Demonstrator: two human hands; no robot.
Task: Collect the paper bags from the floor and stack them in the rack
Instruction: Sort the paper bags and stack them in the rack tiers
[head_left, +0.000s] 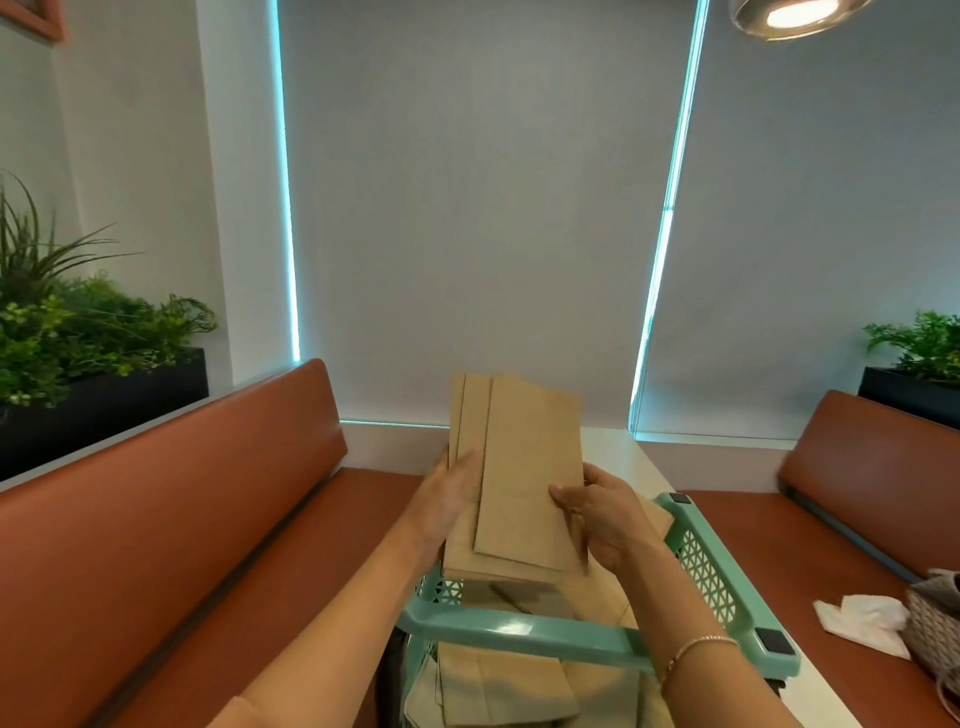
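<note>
I hold a small stack of flat brown paper bags (519, 467) upright above the mint-green plastic rack (519, 631). My left hand (444, 501) grips the stack's left edge, thumb on the front. My right hand (605, 512) grips its right edge, fingers curled over the top bag. More brown paper bags (597, 597) lie in the rack's top tier, and others (498, 686) lie in the tier below, partly hidden by the rack's front rail.
Orange-brown bench seats (171, 519) flank the rack on the left and right (878, 483). A white table (618, 452) runs behind the rack. A woven bag (935, 623) and a white tissue (862, 621) lie on the right seat. Planters (98, 400) stand behind the benches.
</note>
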